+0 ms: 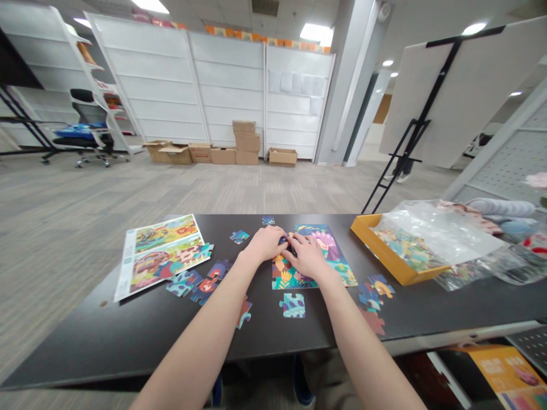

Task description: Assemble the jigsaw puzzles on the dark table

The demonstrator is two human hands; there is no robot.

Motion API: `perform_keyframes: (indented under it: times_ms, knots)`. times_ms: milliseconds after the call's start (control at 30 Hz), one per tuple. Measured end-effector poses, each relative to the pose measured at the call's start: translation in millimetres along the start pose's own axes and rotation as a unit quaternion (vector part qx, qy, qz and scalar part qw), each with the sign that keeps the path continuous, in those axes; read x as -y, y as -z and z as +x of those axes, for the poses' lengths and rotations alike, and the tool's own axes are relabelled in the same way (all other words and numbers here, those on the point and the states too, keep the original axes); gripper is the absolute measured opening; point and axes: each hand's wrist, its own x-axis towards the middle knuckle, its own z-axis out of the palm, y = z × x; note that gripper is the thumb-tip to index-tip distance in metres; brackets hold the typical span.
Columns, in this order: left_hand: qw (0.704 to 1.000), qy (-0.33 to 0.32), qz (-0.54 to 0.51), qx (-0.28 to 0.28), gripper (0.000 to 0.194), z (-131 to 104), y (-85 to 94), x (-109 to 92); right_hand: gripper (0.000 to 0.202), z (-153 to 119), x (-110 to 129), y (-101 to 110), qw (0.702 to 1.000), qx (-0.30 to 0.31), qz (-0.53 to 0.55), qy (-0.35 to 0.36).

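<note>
A partly assembled colourful puzzle (314,259) lies on the dark table, with a gap near its upper left. At that gap, my left hand (268,242) has its fingers pressed together on a dark blue piece (282,241). My right hand (306,256) rests on the assembled part, fingers spread, fingertips near the same piece. A teal leaf-patterned piece (293,306) lies just below the puzzle. Loose pieces (208,285) are grouped left of my left forearm, others (376,291) lie to the right, and single ones (239,236) sit beyond my left hand.
A printed picture sheet (128,267) lies on the table's left. At the right stands a yellow box (384,256) of pieces, with clear plastic bags (440,233) over and beside it. Cardboard boxes (247,142) stand by the far shelving.
</note>
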Motion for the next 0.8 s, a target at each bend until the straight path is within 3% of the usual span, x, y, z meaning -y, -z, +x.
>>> perform_keyframes:
  times_ms: [167, 333, 633, 800]
  knots:
    - [1.0, -0.001, 0.01, 0.007, 0.026, 0, 1.8, -1, 0.054, 2, -5, 1, 1.0, -0.001, 0.006, 0.012]
    - [1.0, 0.004, 0.013, 0.013, 0.028, -1, 3.5, -3, 0.042, 2, -10, 4, 0.999, -0.032, 0.0, -0.033]
    - [1.0, 0.015, -0.004, 0.01, 0.027, -3, 3.7, -4, 0.047, -1, -9, 3, 0.999, -0.017, -0.006, -0.046]
    - [0.993, 0.113, -0.005, -0.036, 0.028, -1, 5.9, 19, 0.051, -4, -13, 7, 0.998, -0.031, 0.003, -0.054]
